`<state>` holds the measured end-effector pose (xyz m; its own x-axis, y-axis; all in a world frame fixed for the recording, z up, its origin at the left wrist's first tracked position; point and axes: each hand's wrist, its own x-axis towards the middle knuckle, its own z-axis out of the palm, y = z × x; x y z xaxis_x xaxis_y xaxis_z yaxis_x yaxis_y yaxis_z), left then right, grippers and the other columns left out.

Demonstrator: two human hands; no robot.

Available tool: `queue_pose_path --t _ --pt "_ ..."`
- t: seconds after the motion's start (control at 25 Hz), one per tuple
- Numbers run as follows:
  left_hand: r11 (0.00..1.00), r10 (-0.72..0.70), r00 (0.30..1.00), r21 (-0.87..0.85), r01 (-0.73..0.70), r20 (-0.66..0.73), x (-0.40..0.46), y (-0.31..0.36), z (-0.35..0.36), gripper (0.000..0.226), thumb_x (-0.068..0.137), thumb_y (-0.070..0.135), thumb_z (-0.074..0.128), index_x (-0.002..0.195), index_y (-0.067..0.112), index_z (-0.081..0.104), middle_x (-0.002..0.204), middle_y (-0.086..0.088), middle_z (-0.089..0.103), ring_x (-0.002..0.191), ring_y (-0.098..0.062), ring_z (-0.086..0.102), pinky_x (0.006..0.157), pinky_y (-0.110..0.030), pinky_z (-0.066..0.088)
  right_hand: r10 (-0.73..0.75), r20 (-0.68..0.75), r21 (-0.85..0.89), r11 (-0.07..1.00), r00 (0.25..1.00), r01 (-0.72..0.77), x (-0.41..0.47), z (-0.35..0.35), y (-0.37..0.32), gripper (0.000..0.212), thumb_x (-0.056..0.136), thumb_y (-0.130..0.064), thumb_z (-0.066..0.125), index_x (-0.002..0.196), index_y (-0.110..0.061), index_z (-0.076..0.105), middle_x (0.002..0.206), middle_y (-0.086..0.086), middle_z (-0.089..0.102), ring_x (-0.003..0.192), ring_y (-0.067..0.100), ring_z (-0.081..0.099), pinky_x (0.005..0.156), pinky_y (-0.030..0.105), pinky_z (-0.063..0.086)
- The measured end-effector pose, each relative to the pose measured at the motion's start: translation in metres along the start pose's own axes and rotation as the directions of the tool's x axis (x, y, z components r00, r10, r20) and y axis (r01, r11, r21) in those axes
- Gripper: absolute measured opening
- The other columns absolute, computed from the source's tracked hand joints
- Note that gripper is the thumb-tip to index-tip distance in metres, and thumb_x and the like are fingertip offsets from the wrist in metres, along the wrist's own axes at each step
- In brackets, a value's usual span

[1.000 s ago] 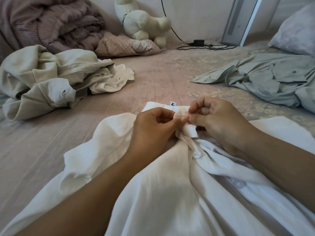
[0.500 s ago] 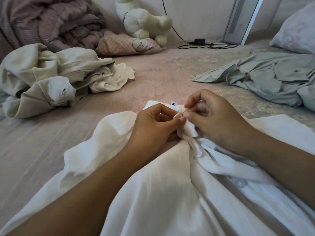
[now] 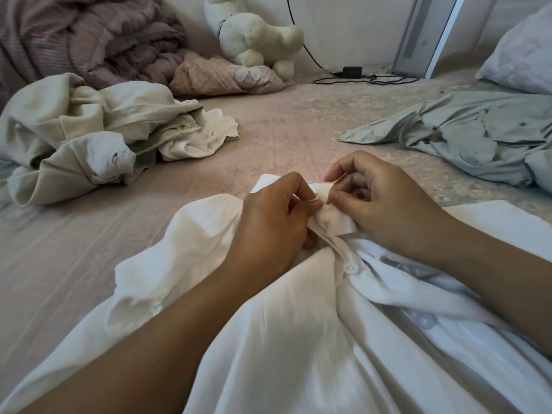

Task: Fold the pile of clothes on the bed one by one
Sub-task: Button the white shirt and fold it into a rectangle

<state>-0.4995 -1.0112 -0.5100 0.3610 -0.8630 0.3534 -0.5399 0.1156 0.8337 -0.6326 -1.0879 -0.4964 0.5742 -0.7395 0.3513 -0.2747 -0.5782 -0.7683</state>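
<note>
A white button-up shirt (image 3: 283, 339) lies spread across the near part of the bed (image 3: 283, 138), with several white buttons showing down its front. My left hand (image 3: 274, 222) pinches the shirt's top edge by the collar, where a small button shows between thumb and finger. My right hand (image 3: 379, 201) pinches the facing edge of the placket just to the right. Both hands meet over the collar. A crumpled pile of beige and white clothes (image 3: 89, 138) lies at the left. A pale grey-green garment (image 3: 478, 138) lies rumpled at the right.
A mauve duvet (image 3: 89, 34) is bunched at the far left. A white plush toy (image 3: 257, 34) sits on a pink cushion (image 3: 221, 76) against the wall. A black charger and cable (image 3: 352, 73) lie at the back, a grey pillow (image 3: 519, 52) at the far right.
My hands have stayed at the collar, working the fabric between the fingertips. My right hand's fingers have opened a little and shifted right, and a fold of the placket now sticks up between the hands.
</note>
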Motion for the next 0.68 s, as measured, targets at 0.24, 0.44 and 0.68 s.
queue_pose_path --t 0.24,0.44,0.68 --pt "0.994 0.056 0.998 0.093 -0.052 -0.033 0.001 -0.004 -0.002 0.02 0.091 0.007 0.058 0.079 0.022 0.058 0.081 -0.004 0.066 0.066 -0.011 0.065 0.062 -0.027 0.053 -0.055 0.099 -0.083 0.995 0.994 0.063 0.0 0.0 0.0 0.027 0.087 -0.012 0.065 0.102 -0.033 0.058 0.085 -0.007 0.064 0.078 0.004 0.059 0.076 0.022 0.047" --pt "0.89 0.326 0.945 0.333 -0.312 0.017 -0.002 -0.002 -0.005 0.016 0.085 -0.002 0.054 0.08 0.012 0.061 0.057 0.02 0.046 0.058 0.009 0.05 0.056 -0.011 0.038 -0.11 0.095 -0.129 0.984 0.989 0.121 0.003 0.0 0.006 0.031 0.086 -0.013 0.067 0.111 -0.03 0.066 0.083 -0.004 0.065 0.075 0.005 0.058 0.069 0.011 0.043" --pt "0.956 0.148 0.989 0.252 -0.148 0.019 -0.007 0.008 -0.006 0.034 0.088 0.016 0.063 0.088 0.036 0.036 0.076 0.012 0.065 0.069 -0.002 0.062 0.061 -0.016 0.047 -0.364 0.013 -0.296 0.888 0.931 0.351 0.007 -0.003 0.018 0.007 0.081 -0.004 0.066 0.085 -0.009 0.067 0.076 -0.002 0.064 0.074 0.01 0.054 0.066 0.015 0.039"
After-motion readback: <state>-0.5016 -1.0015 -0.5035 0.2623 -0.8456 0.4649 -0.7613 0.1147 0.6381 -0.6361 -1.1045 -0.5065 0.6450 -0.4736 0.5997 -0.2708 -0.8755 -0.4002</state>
